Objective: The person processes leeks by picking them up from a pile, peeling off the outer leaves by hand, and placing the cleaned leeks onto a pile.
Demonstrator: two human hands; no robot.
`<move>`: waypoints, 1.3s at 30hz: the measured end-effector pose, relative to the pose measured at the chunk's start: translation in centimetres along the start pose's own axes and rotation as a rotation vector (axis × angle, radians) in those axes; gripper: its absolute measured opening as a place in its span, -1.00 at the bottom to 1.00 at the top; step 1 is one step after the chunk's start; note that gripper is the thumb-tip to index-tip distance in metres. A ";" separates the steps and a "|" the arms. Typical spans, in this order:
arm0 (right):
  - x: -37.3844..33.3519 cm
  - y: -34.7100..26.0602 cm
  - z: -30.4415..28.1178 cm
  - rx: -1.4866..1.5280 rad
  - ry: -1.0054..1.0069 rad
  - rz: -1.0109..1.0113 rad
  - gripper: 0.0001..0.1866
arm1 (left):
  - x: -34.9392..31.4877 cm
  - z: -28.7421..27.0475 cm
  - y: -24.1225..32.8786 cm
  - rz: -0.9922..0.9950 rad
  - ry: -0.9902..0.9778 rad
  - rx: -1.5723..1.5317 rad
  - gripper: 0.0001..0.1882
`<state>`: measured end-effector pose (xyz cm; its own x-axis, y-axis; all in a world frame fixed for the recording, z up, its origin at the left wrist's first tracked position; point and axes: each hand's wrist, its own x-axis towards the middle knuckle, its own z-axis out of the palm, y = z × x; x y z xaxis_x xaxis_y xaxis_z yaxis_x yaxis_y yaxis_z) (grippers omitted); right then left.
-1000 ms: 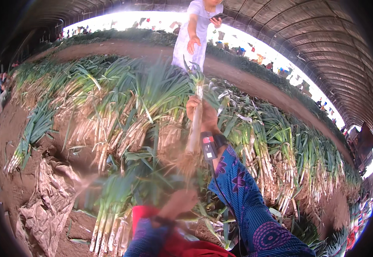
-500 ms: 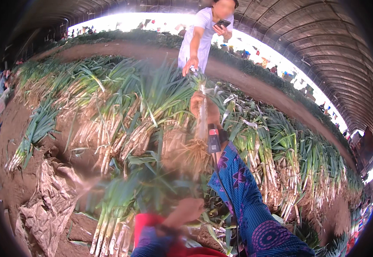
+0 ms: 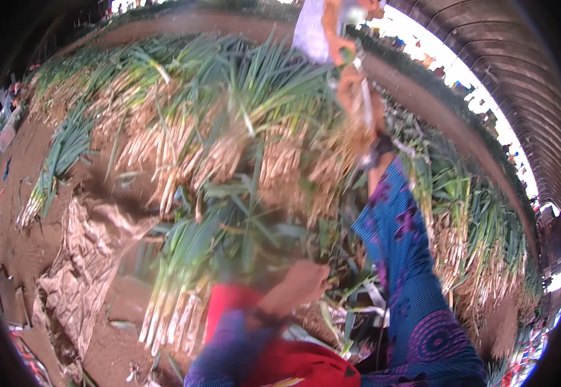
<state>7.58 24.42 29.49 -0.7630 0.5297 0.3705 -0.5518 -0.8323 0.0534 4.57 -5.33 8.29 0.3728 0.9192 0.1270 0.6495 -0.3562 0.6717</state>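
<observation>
At the upper right, my right hand (image 3: pixel 350 90) is stretched far out and closed around a leek (image 3: pixel 366 98). Its pale stalk stands nearly upright, with brown roots hanging below my fingers. Another person's hand (image 3: pixel 341 49) is at the top of this leek; blur hides whether it grips. My left hand (image 3: pixel 303 284) is curled closed low in front of me; what it may hold is hidden. Left of it, a bunch of leeks (image 3: pixel 180 284) lies on the soil, green leaves away from me and white stalks toward me.
A long row of leeks (image 3: pixel 280 155) spreads across the ground ahead and continues to the right. A crumpled brown sheet (image 3: pixel 90 258) lies at the left, near a small leek bunch (image 3: pixel 55 161). A dirt path (image 3: pixel 229 24) runs behind the row, under an arched roof (image 3: pixel 486 51).
My view has tilted down and shifted left. My right hand still grips the leek, now higher and farther right in view. The other person's reaching hand remains at its top. My left hand stays closed.
</observation>
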 end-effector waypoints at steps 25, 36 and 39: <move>-35.6 0.5 -34.9 -1.851 1.155 0.038 -0.76 | -0.8 0.0 3.2 0.129 -0.564 -0.172 -0.76; -26.4 -7.3 -41.4 -2.217 1.034 0.240 -0.17 | -1.0 0.0 3.3 0.087 -0.404 -0.259 -0.88; -28.1 -0.8 -43.5 -2.510 1.092 0.254 -0.26 | -0.8 0.0 2.9 0.070 -0.386 -0.289 -0.86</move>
<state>14.82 17.34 -21.32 -0.2594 0.9629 -0.0748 0.8076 0.1737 -0.5636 6.11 -7.06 10.15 0.6630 0.7459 -0.0637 0.4237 -0.3037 0.8534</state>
